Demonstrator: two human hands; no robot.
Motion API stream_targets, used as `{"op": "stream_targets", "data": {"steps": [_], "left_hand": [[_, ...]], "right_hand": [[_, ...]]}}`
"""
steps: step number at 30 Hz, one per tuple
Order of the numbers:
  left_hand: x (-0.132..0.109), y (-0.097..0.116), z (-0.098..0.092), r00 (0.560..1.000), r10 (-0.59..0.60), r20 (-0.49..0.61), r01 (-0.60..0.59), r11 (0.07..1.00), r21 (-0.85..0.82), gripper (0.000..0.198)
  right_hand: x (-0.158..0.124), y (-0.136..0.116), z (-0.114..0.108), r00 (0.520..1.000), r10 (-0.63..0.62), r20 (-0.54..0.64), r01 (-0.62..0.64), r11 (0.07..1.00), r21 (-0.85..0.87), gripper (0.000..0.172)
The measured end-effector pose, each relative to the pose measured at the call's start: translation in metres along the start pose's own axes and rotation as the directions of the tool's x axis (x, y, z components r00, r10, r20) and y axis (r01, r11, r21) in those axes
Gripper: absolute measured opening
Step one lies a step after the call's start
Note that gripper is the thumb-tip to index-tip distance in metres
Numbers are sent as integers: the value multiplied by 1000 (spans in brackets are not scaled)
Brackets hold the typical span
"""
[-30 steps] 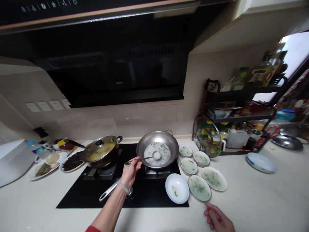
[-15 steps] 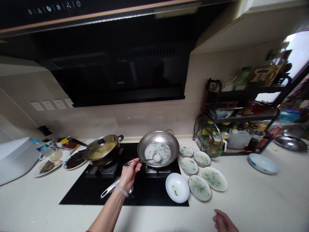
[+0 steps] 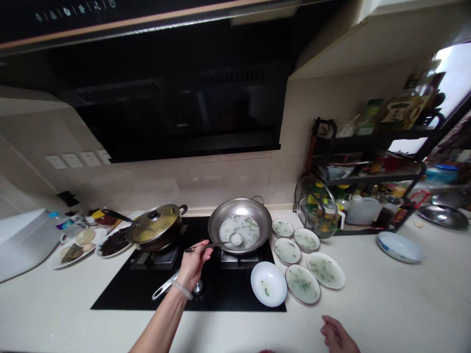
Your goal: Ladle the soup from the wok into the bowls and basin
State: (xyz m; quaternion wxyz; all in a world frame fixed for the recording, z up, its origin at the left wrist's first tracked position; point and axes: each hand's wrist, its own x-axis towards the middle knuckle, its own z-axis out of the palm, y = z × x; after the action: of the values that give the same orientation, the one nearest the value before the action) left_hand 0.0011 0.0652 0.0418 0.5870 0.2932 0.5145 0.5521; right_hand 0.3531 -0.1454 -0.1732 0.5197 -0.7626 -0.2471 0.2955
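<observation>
My left hand (image 3: 194, 264) is closed round the handle of a ladle (image 3: 236, 239). The ladle's bowl holds whitish soup and sits at the near side of the broth in a steel wok (image 3: 263, 220). Pale soup with green leaves fills the wok's bottom. My right hand (image 3: 338, 334) is by the counter's front edge, fingers curled, with nothing visible in them. Nearest the wok's front is a white bowl (image 3: 269, 284) with a little liquid and a few leaves. Several filled soup bowls (image 3: 303, 284) stand to its right, close together.
A lidded pan (image 3: 156, 228) stands on the left burner, its handle pointing left. Plates of food (image 3: 112, 242) lie beyond it. A glass lid (image 3: 316, 208) leans on the spice rack (image 3: 371, 179). At right is a shallow bowl (image 3: 400, 246). The range hood (image 3: 180, 103) hangs above.
The whole view has shifted slightly. My left hand and the ladle have moved very little, staying at the wok; my right hand stays by the front edge.
</observation>
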Motion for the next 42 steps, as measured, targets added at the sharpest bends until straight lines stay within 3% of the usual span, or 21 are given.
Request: {"op": "stream_targets", "data": {"steps": [8, 16, 21, 26, 31, 38, 42], "left_hand": [[-13, 8, 3, 999, -14, 36, 14, 1000, 22, 19], [-47, 27, 13, 992, -61, 111, 58, 998, 33, 21], [-68, 26, 16, 980, -115, 164, 110, 993, 39, 21], [-86, 8, 17, 955, -193, 227, 184, 981, 57, 20], [-92, -23, 12, 937, -237, 256, 218, 971, 101, 25], [-86, -65, 4, 931, -143, 335, 62, 968, 242, 41], [-85, -79, 1, 865, -62, 498, -150, 915, 374, 45]], "right_hand": [[5, 10, -1, 999, -25, 21, 25, 1000, 0, 40], [2, 4, 0, 1000, -24, 16, 24, 999, -29, 42], [2, 8, 0, 999, -49, 18, 50, 998, -41, 41], [4, 14, 1, 996, -88, 6, 88, 996, -34, 41], [2, 13, 1, 991, -132, -5, 132, 990, -50, 38], [-1, 8, 0, 992, -127, 21, 128, 988, -87, 39], [-1, 6, 0, 994, -111, 9, 111, 989, -101, 40]]}}
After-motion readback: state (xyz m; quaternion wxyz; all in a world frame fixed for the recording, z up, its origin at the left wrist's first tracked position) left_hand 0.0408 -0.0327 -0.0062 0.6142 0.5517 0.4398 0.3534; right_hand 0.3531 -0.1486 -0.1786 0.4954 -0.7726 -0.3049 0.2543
